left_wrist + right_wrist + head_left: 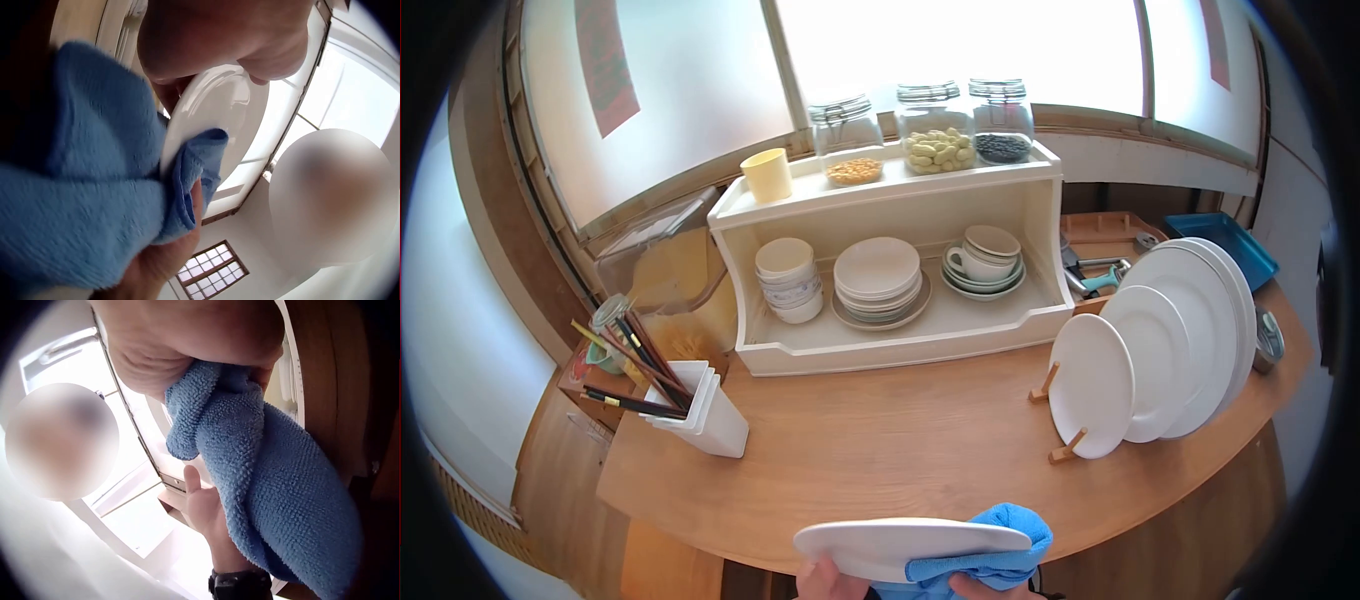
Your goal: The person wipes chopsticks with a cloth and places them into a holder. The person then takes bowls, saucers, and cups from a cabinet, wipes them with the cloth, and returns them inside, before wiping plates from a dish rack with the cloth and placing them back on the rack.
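Note:
A white plate (870,545) is held tilted at the table's near edge, seen almost edge-on in the head view. My left hand (828,580) grips its left rim. Over the right rim is folded a blue cloth (1012,545), and my right hand (988,588) pinches the plate through it. In the left wrist view, the left hand (219,37) is close above the plate (219,112), with the cloth (112,206) bunched over the far rim. The right wrist view has the cloth (250,456) hanging from the right hand (194,344), hiding most of the plate.
White plates (1090,385) stand in a wooden rack at the right. A cream shelf (900,355) holds stacked bowls and dishes, with jars (938,120) and a yellow cup (767,176) on top. At the left stands a white holder (720,420) with chopsticks.

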### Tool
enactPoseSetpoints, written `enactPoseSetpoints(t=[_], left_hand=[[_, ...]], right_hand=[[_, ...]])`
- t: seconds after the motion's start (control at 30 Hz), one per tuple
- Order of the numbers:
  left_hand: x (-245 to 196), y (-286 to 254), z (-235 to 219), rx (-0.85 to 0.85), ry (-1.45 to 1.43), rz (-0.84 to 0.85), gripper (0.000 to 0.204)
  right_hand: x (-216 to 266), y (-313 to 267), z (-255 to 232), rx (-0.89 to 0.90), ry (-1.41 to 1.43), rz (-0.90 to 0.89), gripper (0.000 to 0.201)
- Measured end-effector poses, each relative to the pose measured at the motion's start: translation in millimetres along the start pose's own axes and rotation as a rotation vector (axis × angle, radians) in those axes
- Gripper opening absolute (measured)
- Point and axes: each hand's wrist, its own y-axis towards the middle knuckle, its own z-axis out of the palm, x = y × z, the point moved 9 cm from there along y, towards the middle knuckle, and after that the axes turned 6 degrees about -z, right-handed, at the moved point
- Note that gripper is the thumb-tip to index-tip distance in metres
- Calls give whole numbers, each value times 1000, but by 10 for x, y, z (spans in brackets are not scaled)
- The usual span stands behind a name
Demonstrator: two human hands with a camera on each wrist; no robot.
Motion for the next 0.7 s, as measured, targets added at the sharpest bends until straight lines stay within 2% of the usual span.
enactPoseSetpoints(t=[0.03,0.07,0.1,0.13,0.2,0.23,0.27,0.3,0.33,0.37,0.4,0.47,0.5,0.53,0.6,0.7], left_hand=[[-2,-28,-105,63,13,36,59],[-154,24,30,80,22,15,59],[-440,56,232,124,192,152,54],[-691,71,480,179,352,288,50],[-1005,68,662,174,584,451,42],[-1091,74,735,193,701,494,39],[-1181,83,801,209,819,544,37],[-1279,126,816,234,824,529,37],[-1245,161,941,369,1068,480,42],[-1139,179,1059,506,1311,429,46],[-1139,212,1222,524,1320,422,46],[-1191,299,1657,514,1447,599,24],[-1169,356,1877,571,1561,703,21],[-1205,428,2009,580,1564,701,21],[-1185,463,2310,770,1661,690,23],[-1384,392,2892,778,1755,1090,20]], right_hand=[[-25,1,-33,44,-26,5,49],[-57,-10,-84,79,-52,10,49],[-149,-95,-198,118,-234,-3,46],[-48,-15,-252,72,-241,-13,46],[465,131,19,332,-667,-412,41],[395,78,-165,40,-358,-295,37],[439,44,-243,7,-365,-297,37],[441,43,-212,100,-434,-275,42],[403,25,-182,199,-497,-252,47],[338,6,-195,295,-485,-322,50],[297,-29,-225,275,-479,-325,50],[232,-92,-338,148,-300,-283,48],[291,-114,-350,137,-296,-282,48],[407,-99,-384,105,-337,-287,48],[483,-71,-496,66,-379,-298,47],[484,-60,-573,130,-362,-361,50]])
